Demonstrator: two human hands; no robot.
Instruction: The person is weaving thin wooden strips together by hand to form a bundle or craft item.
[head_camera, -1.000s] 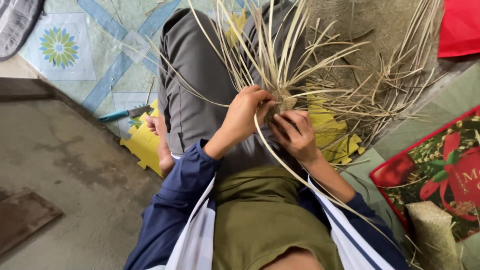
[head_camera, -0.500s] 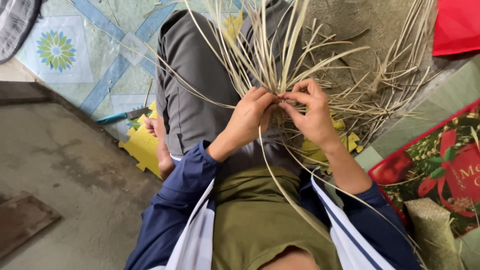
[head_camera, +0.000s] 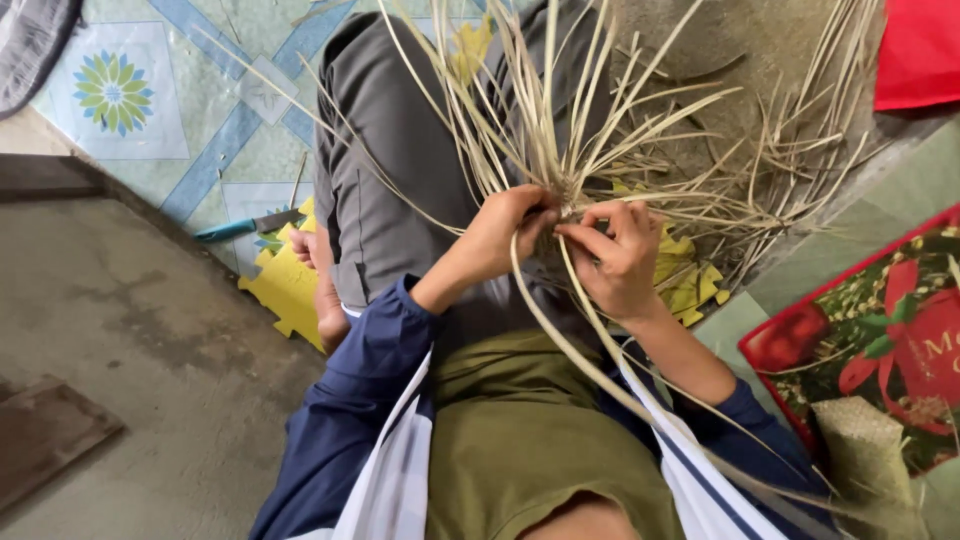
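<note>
Patterned floor mat (head_camera: 130, 100), hands (head_camera: 505, 230) (head_camera: 620, 255) now closer on straw strips (head_camera: 545, 120)

Both hands, left hand (head_camera: 510, 232) beside right hand (head_camera: 618, 258), meet at the pale dry straw bundle (head_camera: 560, 150) above the lap; blue-handled knife (head_camera: 245, 227) lies left.

My right hand (head_camera: 618, 258) is higher now, lifted off my lap and brought up level with the left hand (head_camera: 512, 228), fingers pinching at the knot of the straw bundle (head_camera: 560, 150). The left hand sits a touch further right than a second ago, so both grips meet. One long strand (head_camera: 590, 350) now trails down between my wrists across my lap.
</note>
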